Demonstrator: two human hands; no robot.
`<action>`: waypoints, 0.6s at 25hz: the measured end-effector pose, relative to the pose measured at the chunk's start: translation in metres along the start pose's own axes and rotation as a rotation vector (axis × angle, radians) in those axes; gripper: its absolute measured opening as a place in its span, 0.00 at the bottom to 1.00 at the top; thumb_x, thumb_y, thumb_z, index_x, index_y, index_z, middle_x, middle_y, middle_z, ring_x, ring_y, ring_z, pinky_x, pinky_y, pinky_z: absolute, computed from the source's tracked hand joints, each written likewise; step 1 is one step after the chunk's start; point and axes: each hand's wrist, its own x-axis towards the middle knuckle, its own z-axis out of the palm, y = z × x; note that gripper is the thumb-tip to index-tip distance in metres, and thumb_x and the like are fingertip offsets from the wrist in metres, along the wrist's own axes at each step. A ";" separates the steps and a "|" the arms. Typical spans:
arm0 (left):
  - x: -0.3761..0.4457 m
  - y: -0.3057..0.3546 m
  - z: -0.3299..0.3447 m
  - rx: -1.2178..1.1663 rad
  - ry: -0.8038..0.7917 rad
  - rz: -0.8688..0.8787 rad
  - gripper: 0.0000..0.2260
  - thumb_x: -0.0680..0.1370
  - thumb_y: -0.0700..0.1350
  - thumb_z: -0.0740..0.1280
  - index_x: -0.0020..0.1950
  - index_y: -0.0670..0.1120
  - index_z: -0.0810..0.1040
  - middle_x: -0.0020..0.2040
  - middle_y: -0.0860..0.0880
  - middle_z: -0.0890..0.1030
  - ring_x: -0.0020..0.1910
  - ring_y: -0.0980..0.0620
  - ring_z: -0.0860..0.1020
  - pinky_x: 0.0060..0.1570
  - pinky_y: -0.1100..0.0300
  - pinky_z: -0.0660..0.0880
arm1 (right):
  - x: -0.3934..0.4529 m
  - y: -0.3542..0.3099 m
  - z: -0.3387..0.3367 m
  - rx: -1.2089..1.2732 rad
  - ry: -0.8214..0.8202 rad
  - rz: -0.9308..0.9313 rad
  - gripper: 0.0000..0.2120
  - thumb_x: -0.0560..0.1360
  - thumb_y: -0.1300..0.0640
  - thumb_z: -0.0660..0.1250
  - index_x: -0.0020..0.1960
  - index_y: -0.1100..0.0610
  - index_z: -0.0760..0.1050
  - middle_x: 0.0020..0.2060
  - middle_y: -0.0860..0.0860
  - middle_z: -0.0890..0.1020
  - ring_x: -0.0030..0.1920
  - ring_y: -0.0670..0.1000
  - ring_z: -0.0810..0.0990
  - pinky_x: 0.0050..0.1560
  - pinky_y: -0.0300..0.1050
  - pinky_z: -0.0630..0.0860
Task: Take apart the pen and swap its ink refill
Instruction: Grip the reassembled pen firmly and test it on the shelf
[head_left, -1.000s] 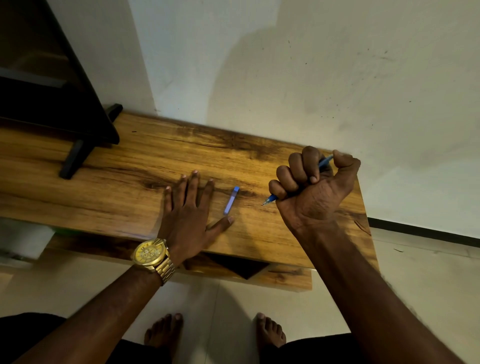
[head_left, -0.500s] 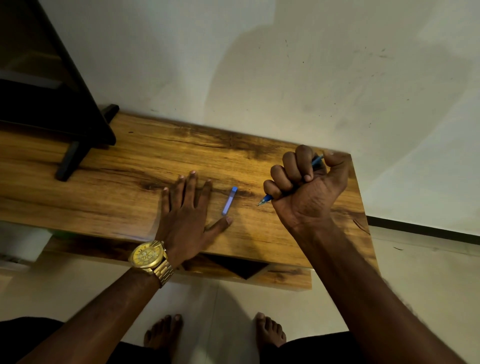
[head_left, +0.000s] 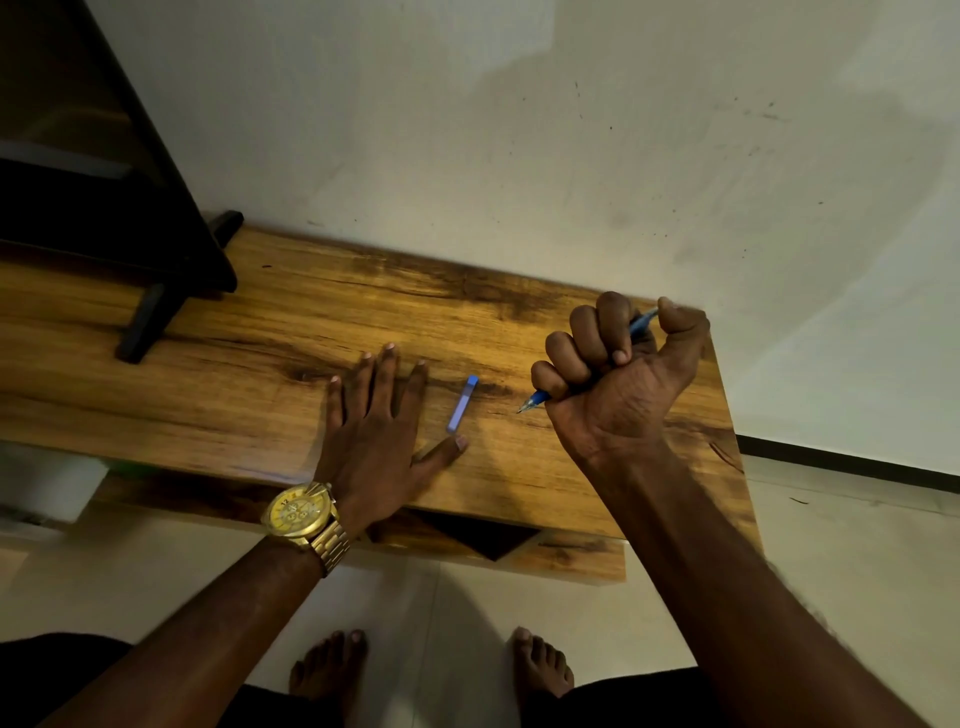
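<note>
Little has moved since the earlier frames: both hands keep their poses, the right fist only drifting slightly toward the table's right end.

Nearest, below the wrists, two bare feet (head_left: 540, 662) stand on a pale tiled floor (head_left: 831, 571), and a gold metal wristwatch (head_left: 301, 514) sits on the left wrist. Beyond it the left hand (head_left: 374, 436) lies palm down on the brown wood-grain tabletop (head_left: 260, 364), fingers released and spread flat, holding nothing. Just past the tip of its thumb (head_left: 452, 447), apart from it by a sliver, lies a short blue plastic pen cap (head_left: 462, 404), pointing away from the thumb and to the right of the index finger.

To the right of the cap, the right hand (head_left: 618, 379) is clenched in a fist around a blue plastic ballpoint pen (head_left: 537, 400). The pen's writing tip sticks out below the little finger, aimed toward the cap and seemingly just above the wood, though contact is hard to judge. Its back end shows between the curled fingers and the raised thumb (head_left: 680, 322).

Under the tabletop's near edge a dark open cubby (head_left: 483, 535) shows; its contents cannot be made out. Far beyond the left fingers stands a black stand with a slanted foot (head_left: 150, 312). Behind everything rises a scuffed white wall (head_left: 571, 156).
</note>
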 end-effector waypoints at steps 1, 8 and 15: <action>0.000 0.000 0.000 -0.001 -0.001 0.001 0.48 0.74 0.80 0.46 0.89 0.55 0.48 0.90 0.44 0.42 0.89 0.39 0.43 0.85 0.34 0.45 | 0.000 0.001 0.000 0.004 -0.002 -0.001 0.21 0.76 0.41 0.53 0.31 0.52 0.56 0.26 0.47 0.55 0.26 0.47 0.51 0.30 0.41 0.50; 0.000 0.000 -0.002 -0.002 -0.012 0.004 0.49 0.74 0.80 0.44 0.89 0.55 0.46 0.90 0.45 0.41 0.89 0.40 0.42 0.85 0.34 0.44 | 0.000 -0.002 0.002 -0.009 0.002 -0.003 0.19 0.75 0.43 0.52 0.30 0.52 0.56 0.25 0.47 0.55 0.26 0.47 0.50 0.30 0.41 0.49; -0.001 0.000 -0.001 -0.016 0.002 0.010 0.50 0.73 0.82 0.42 0.89 0.54 0.49 0.90 0.44 0.43 0.89 0.39 0.43 0.85 0.33 0.45 | -0.001 -0.001 0.003 -0.013 0.000 -0.007 0.20 0.76 0.43 0.52 0.31 0.52 0.55 0.26 0.47 0.55 0.26 0.47 0.51 0.30 0.40 0.50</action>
